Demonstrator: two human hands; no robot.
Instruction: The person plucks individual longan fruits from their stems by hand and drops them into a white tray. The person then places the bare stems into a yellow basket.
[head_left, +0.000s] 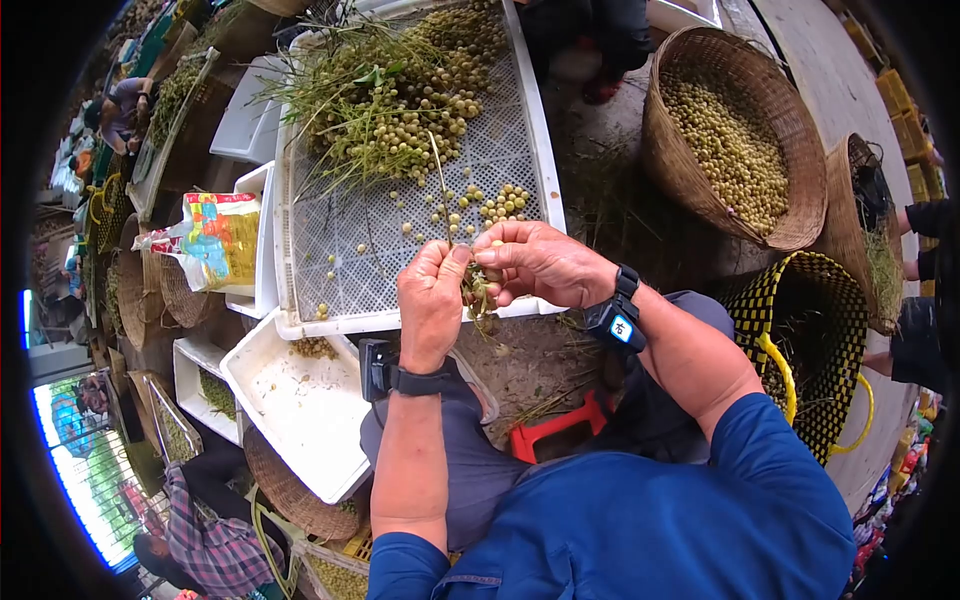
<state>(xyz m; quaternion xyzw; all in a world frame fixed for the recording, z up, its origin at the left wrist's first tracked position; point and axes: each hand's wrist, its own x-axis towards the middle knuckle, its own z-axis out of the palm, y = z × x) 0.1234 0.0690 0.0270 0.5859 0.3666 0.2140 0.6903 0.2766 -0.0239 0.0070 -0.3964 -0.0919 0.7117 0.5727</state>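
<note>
My left hand (432, 300) pinches the stem of a fruit bunch (476, 292) between thumb and fingers; the bare stem end sticks up above the hand. Close beside it, my right hand (545, 264) has its fingers closed at the same bunch, around small round fruits. Both hands are over the near edge of a white perforated tray (350, 270). A heap of yellow-green fruit on stems (400, 120) lies at the tray's far part. Loose fruits (503, 203) are scattered on the mesh just beyond my hands.
A wicker basket of loose fruit (730, 150) stands at the right, with a black-and-yellow woven basket (815, 340) nearer. At the left are a white bin (300, 410) and a printed bag (220, 240). A red stool (555, 430) is below. Other people sit at both sides.
</note>
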